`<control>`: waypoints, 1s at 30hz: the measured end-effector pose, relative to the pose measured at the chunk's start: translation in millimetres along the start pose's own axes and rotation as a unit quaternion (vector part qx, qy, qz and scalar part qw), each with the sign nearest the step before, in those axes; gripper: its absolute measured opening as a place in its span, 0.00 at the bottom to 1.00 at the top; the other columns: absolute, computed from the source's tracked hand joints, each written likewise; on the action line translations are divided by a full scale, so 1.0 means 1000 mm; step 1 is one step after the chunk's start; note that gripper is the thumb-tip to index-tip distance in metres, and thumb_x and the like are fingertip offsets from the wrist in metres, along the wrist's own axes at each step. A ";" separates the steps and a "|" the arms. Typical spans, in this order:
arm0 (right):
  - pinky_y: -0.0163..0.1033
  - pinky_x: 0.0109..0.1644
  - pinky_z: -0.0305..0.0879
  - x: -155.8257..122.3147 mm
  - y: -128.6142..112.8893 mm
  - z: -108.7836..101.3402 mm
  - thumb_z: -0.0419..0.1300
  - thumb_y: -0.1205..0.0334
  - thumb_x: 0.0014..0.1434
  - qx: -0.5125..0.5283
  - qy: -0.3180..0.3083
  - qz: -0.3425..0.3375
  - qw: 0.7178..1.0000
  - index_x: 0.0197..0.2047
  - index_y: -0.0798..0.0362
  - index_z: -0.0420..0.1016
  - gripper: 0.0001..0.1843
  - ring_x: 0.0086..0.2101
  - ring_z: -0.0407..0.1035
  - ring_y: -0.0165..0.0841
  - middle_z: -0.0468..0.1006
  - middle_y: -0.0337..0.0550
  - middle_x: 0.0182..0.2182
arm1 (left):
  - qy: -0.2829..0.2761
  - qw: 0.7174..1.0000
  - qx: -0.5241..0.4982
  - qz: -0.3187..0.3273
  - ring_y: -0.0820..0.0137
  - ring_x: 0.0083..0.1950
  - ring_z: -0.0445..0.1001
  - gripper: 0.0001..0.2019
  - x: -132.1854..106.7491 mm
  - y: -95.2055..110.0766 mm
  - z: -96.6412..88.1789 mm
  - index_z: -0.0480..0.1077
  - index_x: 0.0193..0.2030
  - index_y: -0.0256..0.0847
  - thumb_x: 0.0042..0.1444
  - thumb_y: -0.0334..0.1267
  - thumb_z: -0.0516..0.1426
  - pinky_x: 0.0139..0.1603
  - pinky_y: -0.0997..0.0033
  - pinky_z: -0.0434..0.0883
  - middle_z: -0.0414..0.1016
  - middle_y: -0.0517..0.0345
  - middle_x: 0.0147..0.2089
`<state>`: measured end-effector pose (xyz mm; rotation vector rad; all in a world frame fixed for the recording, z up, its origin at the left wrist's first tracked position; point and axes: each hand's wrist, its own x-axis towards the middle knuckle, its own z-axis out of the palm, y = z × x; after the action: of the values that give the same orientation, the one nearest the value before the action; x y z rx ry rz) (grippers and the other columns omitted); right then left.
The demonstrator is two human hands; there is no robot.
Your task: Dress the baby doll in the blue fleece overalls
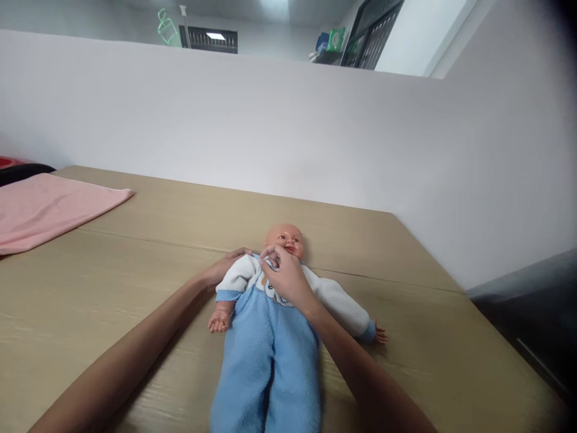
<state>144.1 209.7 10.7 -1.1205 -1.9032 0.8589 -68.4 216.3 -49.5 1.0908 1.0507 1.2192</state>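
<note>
Pinching the collar [269, 260] of a blue fleece romper [273, 373] with the right hand [286, 278]: thumb and forefinger closed on the fabric just under the chin of the baby doll [264, 334], other fingers curled, palm down over the chest. Resting the left hand [228, 266] against the doll's shoulder on that side, fingers loosely together and laid along the white sleeve [238, 273], not gripping; thumb hidden. Both forearms reaching in from the bottom edge, one on either side of the torso.

Doll flat on its back, directly under both hands. Doll's head [285, 239] just beyond the fingertips, legs running back between the forearms and cut off at the bottom edge. Doll arms spread: one plastic fist [219, 323] just below the left wrist, the other plastic palm [379, 334] out to the right of the right forearm.

Under everything, light wood-grain table [406, 337]. Well off to the left of the left hand, pink towel [49, 207], its far end beside a dark object [22, 173], too cut off to identify. Beyond the fingertips, plain white partition wall [315, 132].
</note>
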 end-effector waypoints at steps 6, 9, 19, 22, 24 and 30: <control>0.40 0.36 0.60 -0.008 -0.004 -0.006 0.60 0.67 0.62 -0.089 0.034 -0.006 0.995 0.39 0.48 0.75 0.04 0.29 0.66 0.36 0.71 0.34 0.27 | -0.073 0.991 0.099 -0.057 0.58 0.46 0.81 0.21 -0.015 0.028 -0.007 0.81 0.46 0.43 0.55 0.54 0.75 0.46 0.64 0.77 0.84 0.53 0.46; 0.39 0.36 0.59 -0.007 -0.003 -0.012 0.59 0.70 0.60 -0.099 0.025 -0.003 0.995 0.39 0.49 0.76 0.08 0.29 0.66 0.36 0.72 0.34 0.27 | -0.094 0.974 0.199 -0.046 0.54 0.53 0.80 0.22 -0.019 0.038 -0.010 0.81 0.48 0.47 0.51 0.52 0.77 0.50 0.64 0.75 0.85 0.53 0.50; 0.40 0.42 0.62 -0.008 -0.006 -0.045 0.62 0.72 0.63 -0.199 -0.021 -0.031 0.979 0.42 0.48 0.77 0.09 0.35 0.74 0.38 0.83 0.39 0.35 | -0.194 0.935 0.297 -0.013 0.45 0.65 0.82 0.23 -0.015 0.046 -0.019 0.84 0.59 0.50 0.60 0.52 0.67 0.66 0.52 0.76 0.87 0.50 0.64; 0.43 0.50 0.67 -0.009 -0.003 -0.046 0.66 0.65 0.68 -0.210 -0.009 -0.051 0.976 0.42 0.48 0.76 0.03 0.46 0.79 0.42 0.86 0.45 0.44 | -0.215 0.906 0.364 -0.022 0.48 0.73 0.77 0.30 -0.013 0.045 -0.019 0.76 0.71 0.47 0.63 0.51 0.63 0.74 0.54 0.71 0.80 0.51 0.74; 0.45 0.55 0.69 -0.011 0.001 -0.050 0.67 0.59 0.70 -0.200 -0.013 -0.048 0.979 0.43 0.48 0.77 0.04 0.49 0.79 0.44 0.87 0.47 0.46 | -0.224 0.891 0.395 -0.023 0.49 0.76 0.74 0.32 -0.012 0.043 -0.018 0.73 0.74 0.45 0.65 0.51 0.61 0.78 0.55 0.68 0.75 0.51 0.78; 0.46 0.47 0.71 -0.040 0.025 -0.094 0.62 0.46 0.74 -0.171 -0.054 0.020 0.984 0.48 0.46 0.80 0.14 0.40 0.80 0.44 0.86 0.42 0.38 | -0.211 0.875 0.435 -0.023 0.50 0.74 0.76 0.33 -0.011 0.043 -0.015 0.73 0.73 0.43 0.67 0.58 0.58 0.76 0.56 0.69 0.78 0.48 0.76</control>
<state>248.1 199.1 25.1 -1.3410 -2.1817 0.6401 -90.7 207.2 -9.4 1.8986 1.2862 0.3745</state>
